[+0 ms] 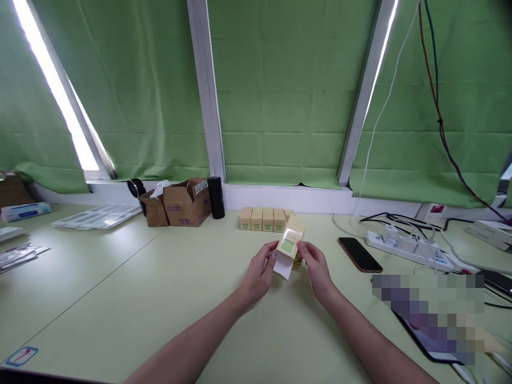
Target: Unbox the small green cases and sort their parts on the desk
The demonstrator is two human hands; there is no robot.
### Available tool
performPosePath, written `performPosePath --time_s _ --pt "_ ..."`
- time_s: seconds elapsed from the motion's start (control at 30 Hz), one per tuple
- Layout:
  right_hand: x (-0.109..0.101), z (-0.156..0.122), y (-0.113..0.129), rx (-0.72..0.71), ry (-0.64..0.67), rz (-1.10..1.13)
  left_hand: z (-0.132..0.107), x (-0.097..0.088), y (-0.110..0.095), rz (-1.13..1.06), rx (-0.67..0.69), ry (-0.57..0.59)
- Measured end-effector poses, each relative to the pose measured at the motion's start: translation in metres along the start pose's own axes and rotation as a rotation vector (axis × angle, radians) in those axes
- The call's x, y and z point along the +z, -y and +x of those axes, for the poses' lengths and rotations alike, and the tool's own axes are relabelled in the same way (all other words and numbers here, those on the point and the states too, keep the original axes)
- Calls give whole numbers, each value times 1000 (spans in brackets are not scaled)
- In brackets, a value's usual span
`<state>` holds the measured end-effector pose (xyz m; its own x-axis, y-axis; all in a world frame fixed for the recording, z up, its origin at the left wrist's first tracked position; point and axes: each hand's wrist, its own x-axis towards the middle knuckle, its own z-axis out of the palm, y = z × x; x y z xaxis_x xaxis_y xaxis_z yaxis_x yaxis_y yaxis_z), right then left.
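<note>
Between my two hands is a small tan cardboard box [288, 242] with a green label, tilted, its white inner flap hanging open toward me. My left hand [259, 272] pinches the box's left edge near the flap. On the other side, the fingers of my right hand [316, 266] grip the right edge. Something small and yellowish shows just behind the box, too small to name. Beyond my hands, several similar small boxes [262, 219] stand in a row on the pale table [160, 314].
At the back left are an open brown carton [186, 205] and a black cylinder [216, 198]. A clear compartment tray [98, 217] lies farther left. To the right lie a phone [360, 254], a white power strip [408, 249] with tangled cables, and a dark-edged device [424, 341], partly blurred.
</note>
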<state>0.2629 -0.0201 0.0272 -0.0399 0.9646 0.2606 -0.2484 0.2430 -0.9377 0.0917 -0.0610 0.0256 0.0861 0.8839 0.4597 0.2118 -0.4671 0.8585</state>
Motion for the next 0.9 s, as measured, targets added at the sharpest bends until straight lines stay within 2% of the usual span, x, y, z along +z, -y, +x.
performPosePath --time_s 0.33,0.53,0.73,0.9 --pt "6 1 -2 48 54 18 4 4 6 22 -28 -106" --pt "3 2 -2 71 108 -11 2 4 2 17 -54 -80" --pt "1 2 2 117 47 -51 -1 1 -8 -91 -17 10" --pt "1 1 4 161 8 -45 -1 -2 -8 -265 -27 41"
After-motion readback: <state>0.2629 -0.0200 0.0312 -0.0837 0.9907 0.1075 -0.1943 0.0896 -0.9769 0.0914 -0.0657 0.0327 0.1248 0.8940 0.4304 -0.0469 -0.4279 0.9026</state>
